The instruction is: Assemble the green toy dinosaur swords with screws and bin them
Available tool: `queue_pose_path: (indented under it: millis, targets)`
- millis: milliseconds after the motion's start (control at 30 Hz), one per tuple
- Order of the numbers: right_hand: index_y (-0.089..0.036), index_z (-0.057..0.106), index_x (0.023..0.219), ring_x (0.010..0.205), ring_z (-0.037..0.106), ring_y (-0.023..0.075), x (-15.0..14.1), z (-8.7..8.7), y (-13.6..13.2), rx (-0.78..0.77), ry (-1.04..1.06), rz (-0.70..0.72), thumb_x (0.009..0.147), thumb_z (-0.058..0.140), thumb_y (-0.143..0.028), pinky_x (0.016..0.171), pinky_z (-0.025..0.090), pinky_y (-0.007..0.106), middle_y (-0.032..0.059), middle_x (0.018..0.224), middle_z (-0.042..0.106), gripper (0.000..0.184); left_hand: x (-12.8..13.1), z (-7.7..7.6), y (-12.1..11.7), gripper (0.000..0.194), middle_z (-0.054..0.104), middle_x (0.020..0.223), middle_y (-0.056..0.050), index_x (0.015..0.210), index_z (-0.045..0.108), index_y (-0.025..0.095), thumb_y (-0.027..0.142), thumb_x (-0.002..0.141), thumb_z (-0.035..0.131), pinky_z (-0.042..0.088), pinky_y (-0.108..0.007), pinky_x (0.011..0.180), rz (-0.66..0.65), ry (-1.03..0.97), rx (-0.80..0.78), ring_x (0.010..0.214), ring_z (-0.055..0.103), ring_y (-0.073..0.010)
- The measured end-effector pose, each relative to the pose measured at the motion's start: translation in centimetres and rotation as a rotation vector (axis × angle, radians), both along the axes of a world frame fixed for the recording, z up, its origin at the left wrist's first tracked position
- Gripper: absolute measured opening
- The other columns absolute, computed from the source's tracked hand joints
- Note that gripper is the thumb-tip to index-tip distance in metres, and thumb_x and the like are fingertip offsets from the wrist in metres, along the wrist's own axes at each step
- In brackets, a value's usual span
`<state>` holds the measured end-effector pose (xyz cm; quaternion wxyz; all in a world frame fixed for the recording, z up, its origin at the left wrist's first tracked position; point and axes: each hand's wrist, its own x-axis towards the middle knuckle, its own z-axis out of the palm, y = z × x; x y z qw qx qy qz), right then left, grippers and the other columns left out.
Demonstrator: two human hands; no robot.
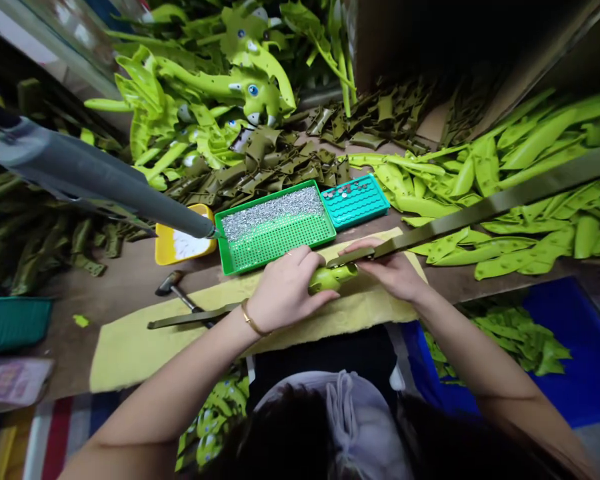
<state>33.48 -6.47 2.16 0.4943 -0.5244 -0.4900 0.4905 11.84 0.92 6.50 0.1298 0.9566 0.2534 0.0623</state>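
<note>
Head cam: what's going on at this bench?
A person's left hand grips a small lime-green toy part on a yellow cloth pad, while the right hand holds a long olive strip against it. A green tray of small silver pieces sits just beyond, among heaps of lime-green dinosaur toy parts.

Green tray (280,247) holds silver studs (273,205) in its far half. Teal tray (360,210) stands just right of it (few studs seated, most rows unfilled). Yellow tray (163,247) lies to the left, hammer (173,285) near it. Grey tube (80,170) crosses far left. Green parts (510,200) are piled far right; blue bin (575,333) sits near right.
</note>
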Motion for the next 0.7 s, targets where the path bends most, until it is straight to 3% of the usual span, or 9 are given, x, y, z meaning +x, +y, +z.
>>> queue_pose_path:
  millis: [300,533,700]
  targets:
    - [-0.022,0.070,0.086,0.091,0.067,0.0190,-0.1,-0.5,0.0,0.034,-0.044,-0.034,0.079,0.066,-0.041,0.088,0.051,0.035,0.0030,0.091,0.072,0.020,0.2,0.4,-0.7,0.046,0.058,0.094,-0.006,0.104,0.052,0.017,0.055,0.082,0.065,0.048,-0.031,0.066,0.060,0.094,-0.049,0.091,0.060,-0.0227]
    - [-0.022,0.067,0.086,0.091,0.067,0.0195,-1.4,-0.5,0.5,0.049,0.025,-0.065,0.079,0.064,-0.038,0.088,0.052,0.036,0.0025,0.090,0.072,0.017,-0.5,0.5,-0.3,0.045,0.058,0.098,-0.008,0.106,0.052,0.016,0.052,0.083,0.065,0.050,-0.032,0.070,0.019,0.101,-0.018,0.093,0.059,-0.0231]
    - [-0.022,0.066,0.084,0.090,0.066,0.0186,-3.5,-0.8,0.7,0.046,0.069,-0.225,0.077,0.060,-0.027,0.089,0.051,0.036,0.0007,0.087,0.071,0.010,-1.1,0.4,0.1,0.046,0.059,0.099,-0.009,0.106,0.053,0.015,0.053,0.082,0.065,0.049,-0.031,0.068,0.056,0.124,0.011,0.094,0.060,-0.0241]
